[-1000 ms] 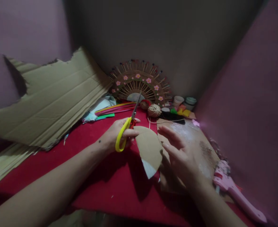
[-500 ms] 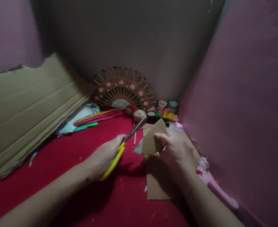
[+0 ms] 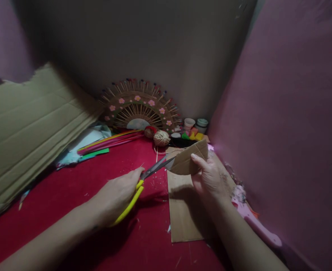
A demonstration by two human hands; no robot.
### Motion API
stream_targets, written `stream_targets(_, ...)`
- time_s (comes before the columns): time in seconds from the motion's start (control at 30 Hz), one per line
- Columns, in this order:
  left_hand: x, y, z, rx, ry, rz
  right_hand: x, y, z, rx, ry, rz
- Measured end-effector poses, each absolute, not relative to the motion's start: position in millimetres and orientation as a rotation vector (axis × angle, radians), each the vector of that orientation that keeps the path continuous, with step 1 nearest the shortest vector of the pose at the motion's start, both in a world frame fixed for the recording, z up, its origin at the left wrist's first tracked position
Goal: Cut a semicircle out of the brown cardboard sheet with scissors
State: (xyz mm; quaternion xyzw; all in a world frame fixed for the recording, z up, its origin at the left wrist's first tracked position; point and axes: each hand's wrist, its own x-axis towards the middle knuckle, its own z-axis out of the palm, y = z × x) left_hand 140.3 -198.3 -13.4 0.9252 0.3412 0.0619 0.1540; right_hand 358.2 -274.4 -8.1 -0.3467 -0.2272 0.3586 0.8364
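My left hand (image 3: 118, 195) grips yellow-handled scissors (image 3: 143, 184), their steel blades pointing right and meeting the edge of a brown cardboard piece (image 3: 187, 160). My right hand (image 3: 208, 178) holds that cardboard piece up by its right side, fingers curled round it. Under both lies a flat brown cardboard sheet (image 3: 183, 210) on the red cloth (image 3: 70, 195).
A large torn corrugated cardboard sheet (image 3: 27, 128) leans at the left. At the back stand a fan-shaped stick ornament with pink flowers (image 3: 139, 107), a twine ball (image 3: 162, 138), coloured straws (image 3: 109, 141) and small paint pots (image 3: 195, 124). A pink glue gun (image 3: 253, 220) lies at the right.
My right hand took hold of the cardboard piece and lifted it. The scissors swung from upright to pointing right and their blades reached the piece's edge. The view shifted rightward.
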Motion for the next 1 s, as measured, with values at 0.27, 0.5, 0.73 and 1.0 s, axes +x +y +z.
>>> stream_targets(0.27, 144.0, -202.9, -9.1, 2.676, 0.948, 0.055, 355.1, -275.5, -11.6, -0.736, -0.493, 0.795)
stream_targets(0.5, 143.5, -203.6, -13.2, 2.691, 0.949, 0.061, 355.1, -276.6, -12.6, -0.722, -0.499, 0.832)
stream_targets(0.73, 144.1, -204.0, -15.7, 2.728, 0.979, 0.096, 355.4, -275.0, -13.8, -0.718, -0.479, 0.848)
stream_targets(1.0, 144.2, -206.9, -4.1, 2.735, 0.978, -0.022, 357.2, -275.2, -14.6, -0.728, -0.485, 0.857)
